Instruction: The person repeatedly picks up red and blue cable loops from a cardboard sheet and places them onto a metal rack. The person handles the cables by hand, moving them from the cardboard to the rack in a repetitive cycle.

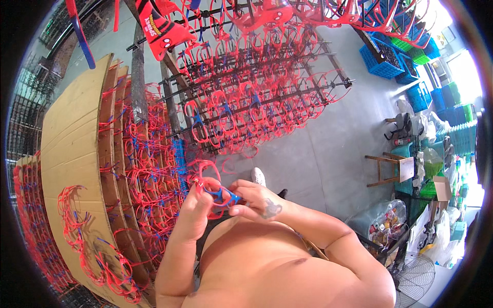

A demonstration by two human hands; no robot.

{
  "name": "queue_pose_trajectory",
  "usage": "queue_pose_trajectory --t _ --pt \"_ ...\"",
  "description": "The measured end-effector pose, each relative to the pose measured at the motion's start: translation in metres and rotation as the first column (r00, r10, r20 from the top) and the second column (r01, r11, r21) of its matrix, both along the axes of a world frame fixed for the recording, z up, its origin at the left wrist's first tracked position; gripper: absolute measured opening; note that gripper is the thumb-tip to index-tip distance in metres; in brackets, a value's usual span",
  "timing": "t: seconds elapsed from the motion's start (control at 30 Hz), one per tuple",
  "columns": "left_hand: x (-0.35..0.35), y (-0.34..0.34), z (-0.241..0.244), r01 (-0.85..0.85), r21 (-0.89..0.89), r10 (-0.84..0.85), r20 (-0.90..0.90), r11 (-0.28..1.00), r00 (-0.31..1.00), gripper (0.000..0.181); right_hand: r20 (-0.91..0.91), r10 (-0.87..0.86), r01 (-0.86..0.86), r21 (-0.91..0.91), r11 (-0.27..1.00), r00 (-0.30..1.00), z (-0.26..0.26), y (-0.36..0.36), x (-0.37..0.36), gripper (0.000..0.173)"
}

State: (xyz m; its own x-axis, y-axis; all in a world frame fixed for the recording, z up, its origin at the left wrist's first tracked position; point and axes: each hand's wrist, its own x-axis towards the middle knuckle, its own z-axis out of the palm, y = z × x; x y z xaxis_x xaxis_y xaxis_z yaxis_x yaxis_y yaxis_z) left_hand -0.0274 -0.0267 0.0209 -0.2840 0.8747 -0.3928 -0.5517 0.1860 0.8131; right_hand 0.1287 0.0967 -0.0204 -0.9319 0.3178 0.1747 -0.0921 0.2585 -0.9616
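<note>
A red and blue plastic eyeglass frame (220, 195) is held in front of my belly. My left hand (200, 206) pinches its red end between thumb and fingers. On the other side, my right hand (252, 198) grips the blue part near its end. A red loop (209, 167) rises just beyond my left fingers; whether it belongs to the held frame I cannot tell. Ahead of both hands stands a black rod rack (254, 100) hung with rows of similar red and blue frames.
On my left, a stack of cardboard sheets (73, 131) bears many red frames, with a loose group (77, 235) on top. Printed red pieces (163, 30) hang overhead. Rightward are a wooden stool (406, 169), blue crates (379, 57) and a wire-guarded fan (414, 275). My white shoe (258, 176) shows below.
</note>
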Motion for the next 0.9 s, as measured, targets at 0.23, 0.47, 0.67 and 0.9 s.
queue_pose_trajectory --t 0.23,0.47,0.67,0.9 --pt "-0.008 -0.010 -0.009 0.498 -0.016 -0.497 -0.112 0.867 0.861 0.040 0.056 -0.239 0.237 -0.470 0.850 0.969 0.042 0.009 0.043 0.029" --pt "0.008 -0.018 -0.023 0.010 -0.129 -0.027 -0.126 0.992 0.992 0.021 -0.367 -0.812 0.866 -0.035 0.499 0.454 -0.048 0.149 0.006 0.024" --pt "0.020 -0.020 -0.030 -0.264 -0.108 0.262 -0.039 0.958 0.964 0.028 -0.189 -0.901 0.911 0.221 0.349 0.391 -0.094 0.185 -0.030 0.029" --pt "0.028 -0.025 -0.037 -0.318 -0.060 0.318 0.003 0.946 0.948 0.034 0.142 -0.923 0.923 0.094 0.373 0.358 -0.081 0.180 -0.041 0.040"
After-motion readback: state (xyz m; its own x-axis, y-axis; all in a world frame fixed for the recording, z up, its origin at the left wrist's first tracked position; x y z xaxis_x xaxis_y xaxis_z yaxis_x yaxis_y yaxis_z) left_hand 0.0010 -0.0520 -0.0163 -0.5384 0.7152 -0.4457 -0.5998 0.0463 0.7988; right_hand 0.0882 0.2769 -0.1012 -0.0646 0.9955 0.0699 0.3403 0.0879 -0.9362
